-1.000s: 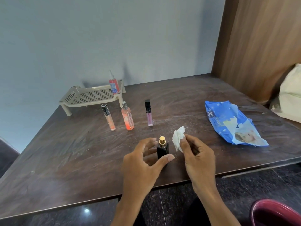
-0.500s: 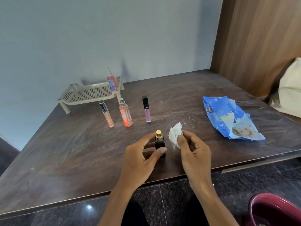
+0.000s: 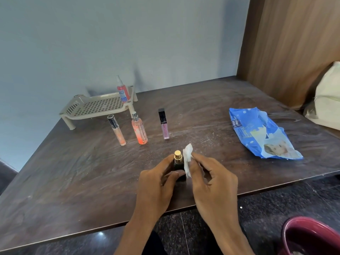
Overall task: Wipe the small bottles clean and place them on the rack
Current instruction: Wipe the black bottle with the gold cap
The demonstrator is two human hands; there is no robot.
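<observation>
Nearest to me, at the front edge of the dark table (image 3: 73, 181), my left hand (image 3: 156, 183) has its thumb and fingers curled round the small black bottle (image 3: 177, 165). The bottle stands on the table top, its long axis vertical and its round gold cap (image 3: 177, 155) pointing up. My right hand (image 3: 211, 183) is just beside it, on the bottle's right, pinching a crumpled white wipe (image 3: 187, 159) between thumb and fingertips. The wipe touches the right side of the bottle (how hard it presses, I cannot tell). So I judge the coming rub goes along this vertical axis, from the right, with the left hand as holder. The bottle looks hard, glossy and square-sided; the wipe is thin and soft. Farther away three slim bottles stand in a row: a clear tube (image 3: 117, 130) with peach liquid, an orange spray bottle (image 3: 139, 131) and a lilac gloss tube (image 3: 163, 124) with a black cap. At the right lies a blue, crinkled wipes pack (image 3: 261, 135). Farthest, toward the left, is the beige perforated plastic rack (image 3: 95, 107), with one red spray bottle (image 3: 122, 91) on its right corner. The left hand is the nearer one to it.
</observation>
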